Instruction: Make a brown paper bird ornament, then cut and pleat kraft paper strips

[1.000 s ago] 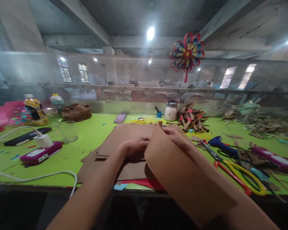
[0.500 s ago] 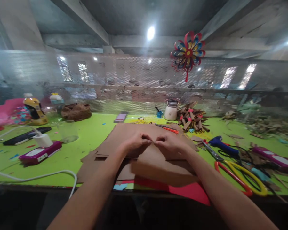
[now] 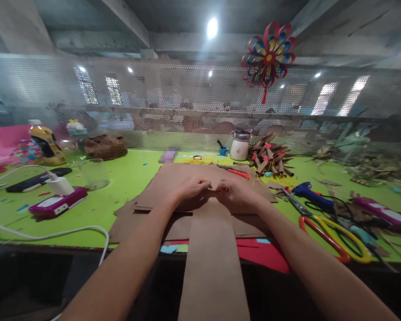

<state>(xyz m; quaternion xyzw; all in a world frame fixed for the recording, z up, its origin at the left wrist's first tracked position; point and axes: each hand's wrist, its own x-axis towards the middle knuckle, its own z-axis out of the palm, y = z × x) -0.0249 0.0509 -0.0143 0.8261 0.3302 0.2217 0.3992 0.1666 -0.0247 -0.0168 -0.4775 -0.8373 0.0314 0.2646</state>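
My left hand (image 3: pixel 194 188) and my right hand (image 3: pixel 232 191) pinch the far end of a long strip of brown paper (image 3: pixel 214 254), one at each corner. From my fingers the strip runs toward me, past the table's front edge and out of the bottom of the view. Its far edge looks slightly curled between my fingertips. Both hands are above a stack of brown paper sheets (image 3: pixel 147 196). Red paper (image 3: pixel 262 256) sticks out from under the stack at the front edge. Small scissors with orange handles (image 3: pixel 239 173) lie at the back of the stack.
At right are large scissors (image 3: pixel 341 236) and a blue glue gun (image 3: pixel 312 196). Behind lie a bundle of rolled brown paper (image 3: pixel 272 156) and a white jug (image 3: pixel 239 147). On the left, a purple power strip (image 3: pixel 58 201), a clear cup (image 3: pixel 95 174) and a yellow bottle (image 3: pixel 47 145).
The strip's near part, folded and blurred over the stack before, now hangs straight toward me past the table edge. Both hands stay at its far end. The view has tilted down slightly.
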